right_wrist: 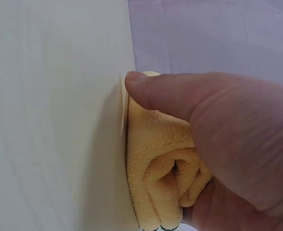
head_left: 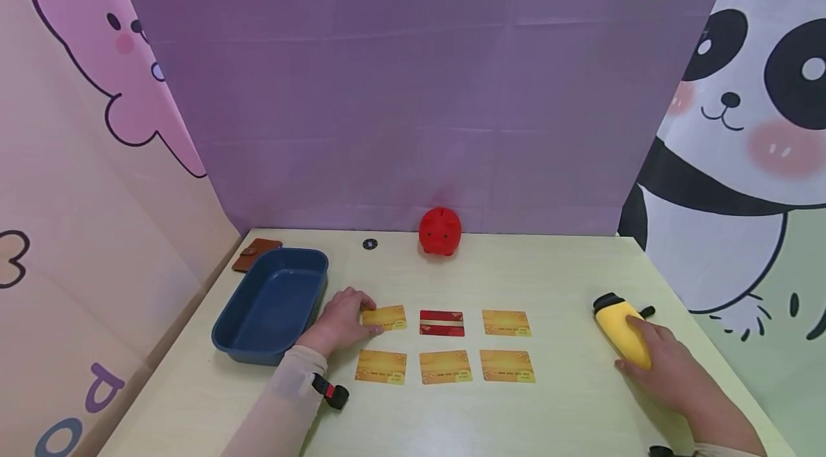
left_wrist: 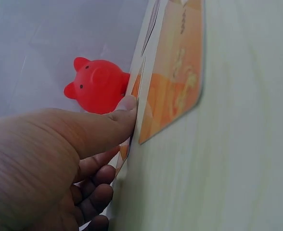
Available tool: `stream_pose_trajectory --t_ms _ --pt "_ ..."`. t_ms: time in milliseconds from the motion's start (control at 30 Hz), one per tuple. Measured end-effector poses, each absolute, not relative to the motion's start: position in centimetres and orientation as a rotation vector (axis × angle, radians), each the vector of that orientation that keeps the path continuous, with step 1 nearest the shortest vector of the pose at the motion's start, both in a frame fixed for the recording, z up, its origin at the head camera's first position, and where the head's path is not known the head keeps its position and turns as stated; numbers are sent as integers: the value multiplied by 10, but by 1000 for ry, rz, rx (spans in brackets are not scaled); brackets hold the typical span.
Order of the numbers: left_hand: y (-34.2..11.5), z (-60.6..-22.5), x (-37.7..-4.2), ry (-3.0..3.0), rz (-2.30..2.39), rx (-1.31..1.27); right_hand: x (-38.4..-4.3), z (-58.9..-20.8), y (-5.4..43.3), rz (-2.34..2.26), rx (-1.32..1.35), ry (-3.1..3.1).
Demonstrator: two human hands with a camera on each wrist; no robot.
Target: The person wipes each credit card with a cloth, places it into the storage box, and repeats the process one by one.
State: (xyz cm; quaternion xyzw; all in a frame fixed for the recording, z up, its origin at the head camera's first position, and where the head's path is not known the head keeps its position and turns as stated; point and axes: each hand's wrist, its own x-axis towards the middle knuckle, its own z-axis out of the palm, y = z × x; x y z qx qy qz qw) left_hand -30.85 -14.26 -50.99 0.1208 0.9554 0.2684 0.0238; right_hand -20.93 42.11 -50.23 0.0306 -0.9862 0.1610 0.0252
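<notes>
My left hand [head_left: 342,322] is at the left end of a gold card [head_left: 390,318] in the far row, gripping it between thumb and fingers. In the left wrist view the thumb [left_wrist: 124,108] lies along that card's edge, close over the table. Nearer me lies a second row of gold cards, its leftmost card [head_left: 381,367] just below this hand. A red card [head_left: 442,323] and another gold card [head_left: 506,323] continue the far row. At the right, my right hand [head_left: 665,367] holds a rolled yellow towel [right_wrist: 156,144] with black trim, low over the table.
A blue tray [head_left: 316,254] stands just left of my left hand, with a brown leather wallet [head_left: 257,253] behind it. Toward the back edge are a small round black disc [head_left: 370,244] and a red piggy bank [head_left: 440,231]. A purple cloth [head_left: 419,84] hangs behind the table.
</notes>
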Motion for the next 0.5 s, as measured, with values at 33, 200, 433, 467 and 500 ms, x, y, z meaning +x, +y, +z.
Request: stream_pose_trajectory --t_ms 33,200,433,467,500 --pt "-143 -510 -308 2951 843 365 -209 -502 421 498 91 -3049" --pt "-143 -510 -308 2941 890 340 -209 -504 422 497 101 -3047" --pt "-143 -512 -309 2897 977 245 -209 -503 423 494 95 -3063" --pt "-143 -513 -309 2885 1000 238 -209 -503 423 490 96 -3067" --pt "-143 -513 -310 2875 1021 237 -208 -502 423 487 95 -3071"
